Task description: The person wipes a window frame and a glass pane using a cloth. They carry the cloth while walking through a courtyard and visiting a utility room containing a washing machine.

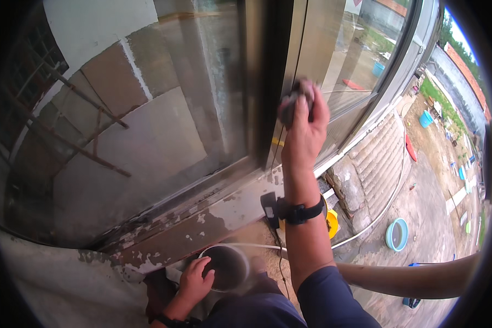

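My right hand, with a black strap on its wrist, is raised and closed on a dark, wet-looking cloth, blurred by motion. The cloth is against the metal frame between two glass panes. Lower down, my left hand has its fingers apart at the rim of a round bucket with dark contents. Whether the fingers touch the rim I cannot tell. A large glass pane with reflections is at the left, above a ledge with peeling paint.
A white hose curves over the ground beside stone blocks. A light-blue basin and a yellow container stand to the right. A brown pole-like thing crosses the lower right, and a blue bucket is farther off.
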Motion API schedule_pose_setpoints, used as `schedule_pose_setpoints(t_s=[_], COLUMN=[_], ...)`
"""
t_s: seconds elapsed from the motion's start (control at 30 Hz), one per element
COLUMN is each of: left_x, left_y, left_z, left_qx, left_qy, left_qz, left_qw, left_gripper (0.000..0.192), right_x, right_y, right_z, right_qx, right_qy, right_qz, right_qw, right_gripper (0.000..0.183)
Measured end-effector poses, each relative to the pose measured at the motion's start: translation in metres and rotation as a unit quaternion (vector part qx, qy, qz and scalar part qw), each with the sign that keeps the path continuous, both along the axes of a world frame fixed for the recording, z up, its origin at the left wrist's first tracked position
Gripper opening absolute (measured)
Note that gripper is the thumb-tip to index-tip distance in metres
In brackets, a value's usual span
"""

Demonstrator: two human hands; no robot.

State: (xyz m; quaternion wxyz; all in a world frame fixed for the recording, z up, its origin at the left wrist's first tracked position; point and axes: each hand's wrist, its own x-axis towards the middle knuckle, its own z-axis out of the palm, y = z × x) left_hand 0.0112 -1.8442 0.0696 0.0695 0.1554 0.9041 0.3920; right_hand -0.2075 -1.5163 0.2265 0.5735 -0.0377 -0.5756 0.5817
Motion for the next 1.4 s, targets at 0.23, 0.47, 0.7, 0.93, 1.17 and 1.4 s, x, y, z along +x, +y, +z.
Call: schedule_pose_setpoints(t_s=[0.23, 0.47, 0.7, 0.93, 1.17, 1.4], left_x=[-0.001, 0.006, 0.005, 0.010, 0.004, -0.005], left_y=[0.001, -0.008, -0.005, -0.016, -0.014, -0.018], left_z=[-0.006, -0.024, -0.012, 0.005, -0.006, -0.017], left_qx=[-0.012, -0.015, -0.013, 0.009, -0.013, -0.021], left_qy=[-0.005, 0.012, 0.022, -0.023, 0.071, -0.024], left_qz=[-0.002, 0.011, 0.003, 0.027, 0.010, 0.054], left_qw=[1.000, 1.000, 1.000, 0.999, 0.997, 0.998], left_gripper=[0.038, 0.038, 0.035, 0.036, 0.036, 0.036], right_x=[0.010, 0.034, 0.041, 0.026, -0.016, -0.042], right_y=[-0.017, -0.016, -0.016, -0.006, 0.038, 0.077], right_z=[0.015, -0.172, -0.140, 0.018, 0.229, 0.154], right_qx=[0.289, 0.219, 0.200, 0.244, 0.354, 0.272], right_qy=[0.003, -0.276, -0.253, -0.044, 0.138, 0.124], right_qz=[-0.139, -0.079, -0.075, -0.094, -0.186, -0.196], right_qw=[0.947, 0.933, 0.944, 0.964, 0.906, 0.934], right_gripper=[0.031, 0.016, 0.013, 0.018, 0.010, 0.024])
